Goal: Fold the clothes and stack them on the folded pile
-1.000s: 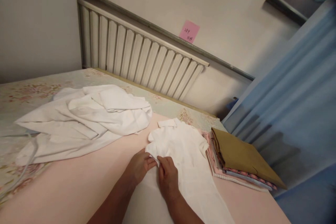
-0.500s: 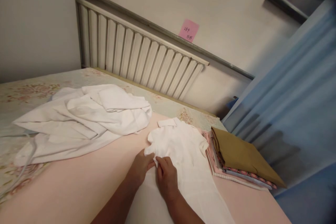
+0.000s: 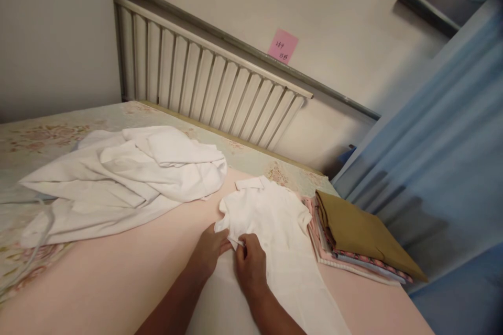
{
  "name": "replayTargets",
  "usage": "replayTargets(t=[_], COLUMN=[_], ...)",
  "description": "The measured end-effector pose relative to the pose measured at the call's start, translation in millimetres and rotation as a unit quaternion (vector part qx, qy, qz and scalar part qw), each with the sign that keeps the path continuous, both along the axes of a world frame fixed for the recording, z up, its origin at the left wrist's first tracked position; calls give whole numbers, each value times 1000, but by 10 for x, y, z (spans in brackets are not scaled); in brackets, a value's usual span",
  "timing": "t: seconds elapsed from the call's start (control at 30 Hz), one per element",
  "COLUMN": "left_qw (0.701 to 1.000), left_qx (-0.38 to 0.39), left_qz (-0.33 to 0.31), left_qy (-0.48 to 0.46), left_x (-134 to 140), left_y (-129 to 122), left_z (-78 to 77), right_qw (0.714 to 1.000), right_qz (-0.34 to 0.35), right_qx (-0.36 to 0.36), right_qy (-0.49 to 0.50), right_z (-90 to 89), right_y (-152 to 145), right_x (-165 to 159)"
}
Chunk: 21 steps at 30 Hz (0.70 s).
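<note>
A long white collared garment with short sleeves [image 3: 281, 241], perhaps a dress, lies spread on a pink cloth [image 3: 133, 277], its collar toward the wall. My left hand [image 3: 212, 248] is closed on a bit of its fabric at the left side, just below the left sleeve. Beside it, my right hand [image 3: 250, 259] pinches a small raised fold of the same garment, its thumb and forefinger together. Only a short stretch of white fabric shows between the two hands. The fingertips of the left hand are partly hidden by the cloth.
To the left lies a crumpled heap of white cloth [image 3: 129, 178], with a pale cord [image 3: 47, 225] by it. On the right sits a stack of folded fabrics, brown on top [image 3: 365, 230]. Behind are a radiator [image 3: 204, 78] and a blue curtain [image 3: 444, 157].
The pinched fold between my hands has opened out slightly, as my right fingers draw a little away from the left hand. The garment's left sleeve has shifted slightly left.
</note>
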<state>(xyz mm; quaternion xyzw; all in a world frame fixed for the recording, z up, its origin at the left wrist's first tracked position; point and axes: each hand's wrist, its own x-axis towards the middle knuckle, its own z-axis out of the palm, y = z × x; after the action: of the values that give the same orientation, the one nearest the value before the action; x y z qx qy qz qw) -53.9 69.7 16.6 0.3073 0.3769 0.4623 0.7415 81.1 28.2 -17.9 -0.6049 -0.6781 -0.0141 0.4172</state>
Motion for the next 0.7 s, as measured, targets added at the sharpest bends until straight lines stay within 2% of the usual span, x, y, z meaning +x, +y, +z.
replayTargets(t=[0.17,0.3,0.5,0.7], left_qw=[997,994,999,999], left_qx=[-51,-62,-31,-21], left_qz=[-10,-11,-13,-25], left_qy=[57,85,36,-10], left_x=[-26,-43,-53,-66], left_y=[12,21,36,41], left_z=[82,108,53,-13], right_qw=[1000,1000,999,1000], right_qz=[5,10,25,25], right_qx=[-8,3,20,2], right_qy=[12,11,3,13], right_z=[-8,-6,17,19], right_y=[9,11,7,3], right_x=[8,10,1,-1])
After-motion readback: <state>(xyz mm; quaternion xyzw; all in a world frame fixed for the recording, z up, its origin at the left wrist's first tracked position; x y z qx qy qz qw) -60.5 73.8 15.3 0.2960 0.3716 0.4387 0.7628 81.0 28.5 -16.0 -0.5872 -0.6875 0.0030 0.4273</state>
